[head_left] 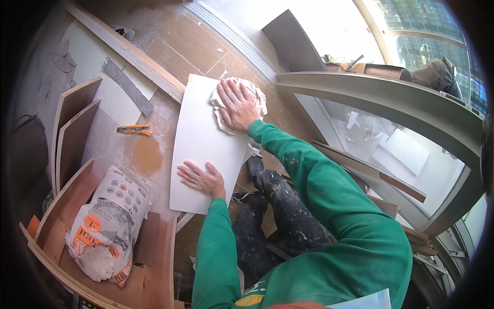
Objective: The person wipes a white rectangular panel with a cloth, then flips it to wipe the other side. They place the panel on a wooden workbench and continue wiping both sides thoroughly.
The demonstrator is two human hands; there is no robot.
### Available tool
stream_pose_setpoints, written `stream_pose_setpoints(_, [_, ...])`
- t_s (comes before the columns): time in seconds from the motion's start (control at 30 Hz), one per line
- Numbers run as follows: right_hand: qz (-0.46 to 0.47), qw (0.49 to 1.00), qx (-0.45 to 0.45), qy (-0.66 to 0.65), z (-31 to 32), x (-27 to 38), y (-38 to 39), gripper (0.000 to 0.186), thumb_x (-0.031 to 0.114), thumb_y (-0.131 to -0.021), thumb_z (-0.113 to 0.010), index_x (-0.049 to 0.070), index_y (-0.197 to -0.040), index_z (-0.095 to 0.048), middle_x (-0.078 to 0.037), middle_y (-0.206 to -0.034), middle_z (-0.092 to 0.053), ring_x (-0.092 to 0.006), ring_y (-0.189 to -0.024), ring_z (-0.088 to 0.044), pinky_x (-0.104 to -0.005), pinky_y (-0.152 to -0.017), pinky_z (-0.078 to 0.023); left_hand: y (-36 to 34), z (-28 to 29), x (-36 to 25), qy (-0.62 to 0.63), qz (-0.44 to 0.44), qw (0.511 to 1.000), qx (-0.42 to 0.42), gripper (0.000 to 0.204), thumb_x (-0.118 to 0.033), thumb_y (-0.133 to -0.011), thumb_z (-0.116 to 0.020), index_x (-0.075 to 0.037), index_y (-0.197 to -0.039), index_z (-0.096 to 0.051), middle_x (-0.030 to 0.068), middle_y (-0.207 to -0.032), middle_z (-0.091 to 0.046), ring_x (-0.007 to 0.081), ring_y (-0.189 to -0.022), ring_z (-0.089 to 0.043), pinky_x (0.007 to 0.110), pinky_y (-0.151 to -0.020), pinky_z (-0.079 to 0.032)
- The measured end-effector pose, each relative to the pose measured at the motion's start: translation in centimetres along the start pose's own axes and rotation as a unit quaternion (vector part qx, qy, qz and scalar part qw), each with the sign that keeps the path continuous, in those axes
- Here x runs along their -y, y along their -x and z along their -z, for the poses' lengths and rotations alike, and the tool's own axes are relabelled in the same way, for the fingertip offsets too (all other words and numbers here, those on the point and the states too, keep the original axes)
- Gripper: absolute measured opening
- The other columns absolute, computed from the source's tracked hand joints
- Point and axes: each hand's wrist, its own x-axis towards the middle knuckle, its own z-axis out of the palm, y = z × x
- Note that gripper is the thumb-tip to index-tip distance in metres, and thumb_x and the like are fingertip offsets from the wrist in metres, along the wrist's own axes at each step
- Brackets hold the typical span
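Observation:
A white board lies at a slant in front of me. My left hand rests palm down on its lower part, fingers spread. Near the board's upper right corner a crumpled off-white cloth lies under my right hand, whose fingers are stretched out flat over it, thumb apart. Left of the board, an orange utility knife lies beside a tan patch on the dusty surface.
A wooden box holding a printed sack is at lower left, below upright panels. A long plank runs across the upper left. A grey frame with items on it runs along the right beside the window.

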Motion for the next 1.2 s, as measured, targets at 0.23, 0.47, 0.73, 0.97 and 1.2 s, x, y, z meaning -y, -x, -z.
stream_pose_setpoints(0.23, [0.007, 0.998, 0.047, 0.044, 0.8, -0.3, -0.8, 0.074, 0.035, -0.094, -0.056, -0.001, -0.156, -0.035, -0.021, -0.163, -0.033, -0.0388, -0.154, -0.025, -0.0562, -0.125, -0.017, -0.2, 1.3, -0.1, 0.009, -0.017, 1.000, 0.023, 0.078, -0.047, -0.103, -0.041, 0.000, -0.162, -0.020, 0.0284, -0.168, -0.014, 0.0474, -0.155, -0.013, 0.062, -0.124, -0.010])
stream_pose_setpoints(0.47, [0.121, 0.989, 0.088, 0.000, 0.8, 0.6, -6.0, 0.080, 0.044, -0.093, -0.054, -0.001, -0.156, -0.035, -0.022, -0.164, -0.032, -0.0385, -0.153, -0.028, -0.0563, -0.124, -0.020, -0.4, 0.8, -0.1, 0.009, 0.003, 0.999, 0.041, 0.080, -0.050, -0.102, -0.042, 0.000, -0.161, -0.024, 0.0285, -0.167, -0.016, 0.0481, -0.155, -0.014, 0.063, -0.124, -0.010])
stream_pose_setpoints(0.73, [0.238, 0.966, 0.099, -0.005, -0.9, 1.6, -13.7, 0.080, 0.044, -0.093, -0.054, -0.003, -0.155, -0.035, -0.021, -0.163, -0.033, -0.0350, -0.153, -0.030, -0.0531, -0.126, -0.020, -0.6, 0.3, 0.6, 0.018, -0.002, 1.000, 0.011, 0.079, -0.053, -0.101, -0.040, -0.002, -0.160, -0.028, 0.0275, -0.166, -0.020, 0.0484, -0.154, -0.016, 0.064, -0.124, -0.012])
stream_pose_setpoints(0.97, [0.287, 0.930, 0.229, 0.012, 2.9, -6.0, -1.0, 0.084, 0.038, -0.086, -0.058, 0.003, -0.158, -0.034, -0.016, -0.166, -0.031, -0.0318, -0.156, -0.026, -0.0521, -0.126, -0.020, 0.0, 0.4, 0.2, 0.004, 0.029, 0.999, 0.028, 0.079, -0.052, -0.099, -0.042, -0.003, -0.160, -0.030, 0.0261, -0.166, -0.022, 0.0476, -0.154, -0.019, 0.062, -0.125, -0.012])
stream_pose_setpoints(1.2, [0.235, 0.962, 0.136, -0.004, 1.1, -0.9, -6.9, 0.081, 0.041, -0.087, -0.057, 0.000, -0.154, -0.039, -0.018, -0.163, -0.036, -0.0339, -0.154, -0.029, -0.0558, -0.124, -0.020, -0.5, 0.3, 0.2, 0.011, 0.016, 1.000, 0.019, 0.078, -0.051, -0.099, -0.042, -0.003, -0.159, -0.032, 0.0258, -0.166, -0.023, 0.0475, -0.154, -0.019, 0.063, -0.124, -0.013])
